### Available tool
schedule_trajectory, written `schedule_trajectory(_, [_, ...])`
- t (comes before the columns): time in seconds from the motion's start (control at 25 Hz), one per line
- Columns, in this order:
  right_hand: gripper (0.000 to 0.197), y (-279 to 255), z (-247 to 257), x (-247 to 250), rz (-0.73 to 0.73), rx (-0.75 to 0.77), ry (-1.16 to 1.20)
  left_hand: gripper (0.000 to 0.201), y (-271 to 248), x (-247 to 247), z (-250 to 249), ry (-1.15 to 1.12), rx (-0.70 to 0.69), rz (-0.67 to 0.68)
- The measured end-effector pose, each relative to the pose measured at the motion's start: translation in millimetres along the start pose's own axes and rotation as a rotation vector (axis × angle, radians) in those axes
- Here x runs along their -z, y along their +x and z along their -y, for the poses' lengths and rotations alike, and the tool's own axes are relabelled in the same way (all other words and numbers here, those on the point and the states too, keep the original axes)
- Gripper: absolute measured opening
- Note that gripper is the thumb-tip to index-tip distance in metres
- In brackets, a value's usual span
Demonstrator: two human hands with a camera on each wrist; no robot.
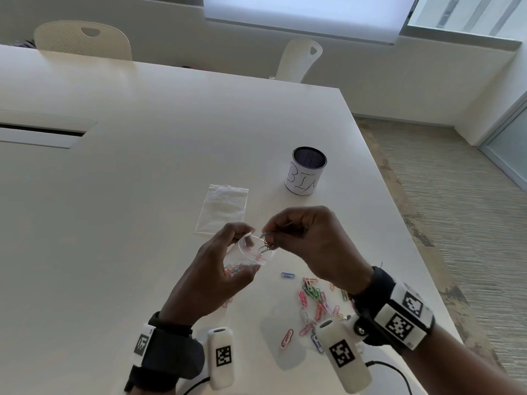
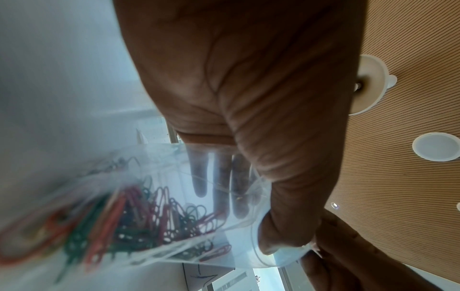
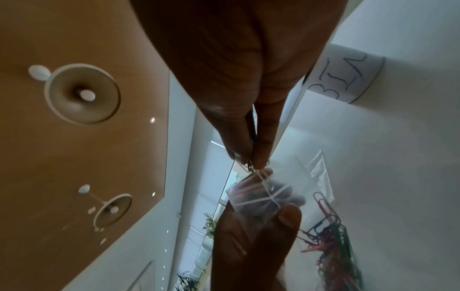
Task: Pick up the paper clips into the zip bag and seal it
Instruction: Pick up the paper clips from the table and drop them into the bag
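My left hand (image 1: 228,260) holds a small clear zip bag (image 1: 252,253) above the table, thumb and fingers keeping its mouth open. Coloured paper clips (image 2: 139,222) lie bunched in the bag's bottom. My right hand (image 1: 302,238) pinches a few paper clips (image 1: 265,246) between thumb and fingertips right at the bag's mouth. In the right wrist view the pinched clips (image 3: 250,167) hang just above the bag's rim (image 3: 263,189). A loose pile of coloured paper clips (image 1: 316,306) lies on the white table (image 1: 142,181) under my right wrist.
A second, flat zip bag (image 1: 222,209) lies on the table beyond my hands. A mesh cup labelled BIN (image 1: 306,172) stands further right. One blue clip (image 1: 287,275) and a pink clip (image 1: 286,337) lie apart from the pile. The table edge runs along the right.
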State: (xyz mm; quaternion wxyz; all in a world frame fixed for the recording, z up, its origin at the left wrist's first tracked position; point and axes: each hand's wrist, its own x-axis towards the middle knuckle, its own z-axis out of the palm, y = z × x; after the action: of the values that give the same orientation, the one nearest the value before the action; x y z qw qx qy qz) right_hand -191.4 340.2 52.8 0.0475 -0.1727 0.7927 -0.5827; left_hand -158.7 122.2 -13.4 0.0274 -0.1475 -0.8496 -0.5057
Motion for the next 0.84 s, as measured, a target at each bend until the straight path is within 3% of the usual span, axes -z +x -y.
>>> schedule_trajectory(0.12, [0.007,7,-1,-12,0.041,0.073,-0.117,0.055,-1,1,-2,-0.008,0.015,-0.005])
schedule_trajectory(0.32, [0.013,9,3,-7,0.117,0.059,-0.208,0.054,-1,0,-1,-0.006,0.013,-0.014])
schedule_trajectory(0.52, [0.012,10,-7,20,-0.033,0.082,-0.297,0.055,-2,1,3,-0.001,0.012,-0.012])
schedule_trajectory(0.6, [0.008,4,-22,29,0.058,0.030,-0.463,0.055,-2,2,4,-0.005,0.010,-0.010])
schedule_trajectory(0.72, [0.015,-12,-47,27,0.333,-0.011,-0.681,0.055,-1,0,3,0.002,-0.005,-0.004])
schedule_trajectory(0.84, [0.012,-25,-62,20,0.409,0.036,-0.734,0.056,-1,-1,3,0.001,-0.005,0.000])
